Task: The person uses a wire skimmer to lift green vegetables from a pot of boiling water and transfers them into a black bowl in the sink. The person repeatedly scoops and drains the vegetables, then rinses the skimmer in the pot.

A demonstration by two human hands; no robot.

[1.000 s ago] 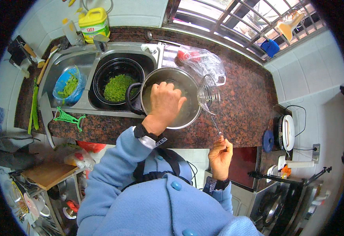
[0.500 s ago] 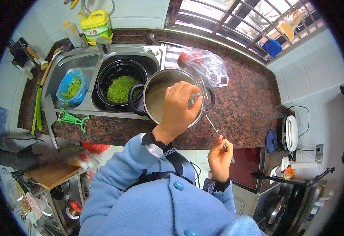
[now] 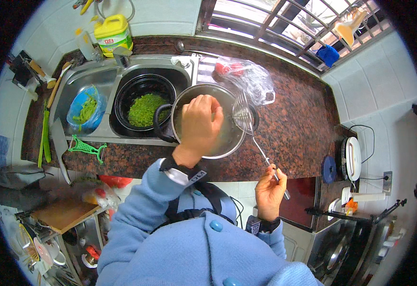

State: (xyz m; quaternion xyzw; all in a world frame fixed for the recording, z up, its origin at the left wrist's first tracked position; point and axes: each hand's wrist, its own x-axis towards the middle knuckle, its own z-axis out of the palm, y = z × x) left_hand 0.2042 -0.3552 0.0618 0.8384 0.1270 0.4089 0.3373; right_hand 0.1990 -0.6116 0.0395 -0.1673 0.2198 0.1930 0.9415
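Over the large steel pot (image 3: 234,148), my left hand (image 3: 200,125) hangs with its fingers curled down together. Its fingertips are hidden behind the back of the hand, so I cannot make out what they hold. My right hand (image 3: 269,193), at the counter's front edge, is closed round the handle of a wire skimmer (image 3: 242,114). The skimmer's mesh head stands tilted at the pot's right rim, apart from my left hand. Cloudy liquid partly shows inside the pot, which has black side handles.
Left of the pot, a black pot (image 3: 122,90) with chopped greens sits in the double sink (image 3: 118,139). Nearby are a blue-lined bowl (image 3: 77,101), a green peeler (image 3: 85,147), a cleaver (image 3: 60,138) and a yellow jug (image 3: 110,33). A clear plastic bag (image 3: 256,78) lies behind the pot.
My left hand has moved left and away from the skimmer's mesh, which it was touching. The mesh head now shows fully at the rim, and my right hand has shifted slightly.
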